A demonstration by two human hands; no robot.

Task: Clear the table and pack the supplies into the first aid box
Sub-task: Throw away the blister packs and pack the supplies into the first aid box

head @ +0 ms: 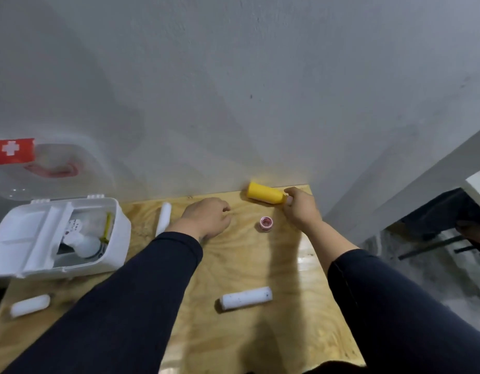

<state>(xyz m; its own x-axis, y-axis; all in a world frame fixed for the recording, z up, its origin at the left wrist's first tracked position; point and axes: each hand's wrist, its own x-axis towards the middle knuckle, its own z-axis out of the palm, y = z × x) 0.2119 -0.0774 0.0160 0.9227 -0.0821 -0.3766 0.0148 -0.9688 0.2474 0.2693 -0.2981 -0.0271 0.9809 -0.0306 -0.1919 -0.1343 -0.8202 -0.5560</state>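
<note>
A white first aid box [117, 238] stands open at the table's left, with a white bottle [85, 245] and a yellow-handled item [107, 225] inside. Its clear lid [52, 168] with a red cross label leans on the wall. My right hand [301, 209] grips the cap end of a yellow bottle [264, 193] lying by the wall. My left hand [209, 217] hovers over the table with fingers curled, holding nothing. A small pink tape roll [265, 223] sits between my hands. White gauze rolls lie at the back [164, 218], front centre [245, 297] and front left [30, 305].
The plywood table [233, 341] meets a grey wall [233, 90] at its far edge. Its right edge drops to a grey floor [422, 271], where a white furniture leg [395, 195] and dark objects stand.
</note>
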